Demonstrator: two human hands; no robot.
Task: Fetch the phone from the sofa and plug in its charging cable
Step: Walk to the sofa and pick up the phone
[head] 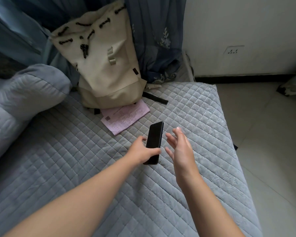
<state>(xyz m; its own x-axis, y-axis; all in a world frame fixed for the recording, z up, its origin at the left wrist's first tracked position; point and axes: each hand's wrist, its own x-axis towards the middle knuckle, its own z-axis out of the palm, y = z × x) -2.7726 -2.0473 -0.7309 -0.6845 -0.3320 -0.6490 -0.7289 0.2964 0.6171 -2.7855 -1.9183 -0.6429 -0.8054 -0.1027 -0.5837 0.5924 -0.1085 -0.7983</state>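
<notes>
A black phone with a dark screen sits over the quilted grey-blue sofa seat, its near end raised in my left hand. My thumb and fingers wrap around the phone's lower part. My right hand hovers just to the right of the phone, fingers spread, holding nothing and not touching it. No charging cable is in view.
A cream backpack leans against blue curtains at the back of the seat, with a pink printed sheet in front of it. A grey cushion lies at the left. A wall socket sits low on the white wall; tiled floor is at the right.
</notes>
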